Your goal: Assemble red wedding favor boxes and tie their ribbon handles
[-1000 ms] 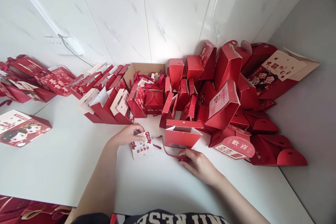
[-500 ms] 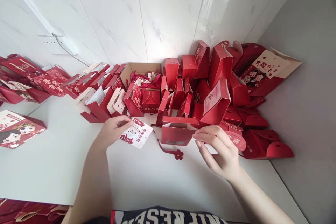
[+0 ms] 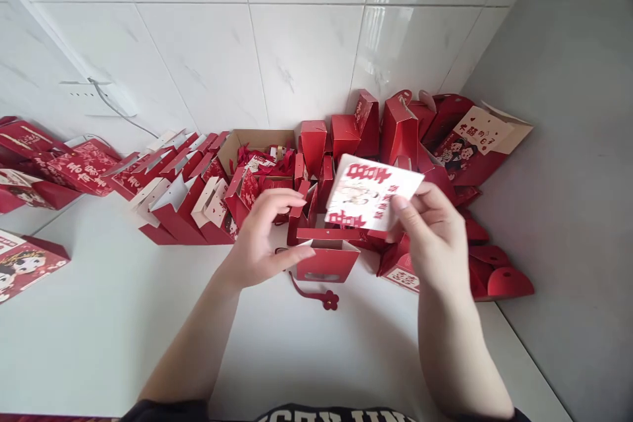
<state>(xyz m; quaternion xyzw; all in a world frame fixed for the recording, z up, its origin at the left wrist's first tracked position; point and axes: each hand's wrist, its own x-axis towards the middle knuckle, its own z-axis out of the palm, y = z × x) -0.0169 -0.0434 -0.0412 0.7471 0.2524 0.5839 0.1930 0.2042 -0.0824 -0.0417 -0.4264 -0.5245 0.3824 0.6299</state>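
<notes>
My right hand (image 3: 435, 231) pinches a white card (image 3: 363, 192) printed with red characters, thumb on its front face. The card is tilted above the red boxes. My left hand (image 3: 270, 237) is raised to the left of it, thumb and fingers apart, holding nothing. Between and below the hands an open-topped red gift box (image 3: 327, 265) with a cut-out in its front stands on the table. Just in front of that box lies a red strap with a flower-shaped end (image 3: 330, 301).
Rows of red and cream gift boxes (image 3: 180, 201) stand left of centre. A brown carton (image 3: 264, 138) holds red ribbons. More red boxes crowd the right corner (image 3: 502, 270). A box with cartoon faces (image 3: 30, 264) lies at the far left. White tiled wall (image 3: 192, 59) rises behind.
The card that was at my left hand is now in my right hand, higher and further right. My left hand has moved right and opened. The view has shifted slightly.
</notes>
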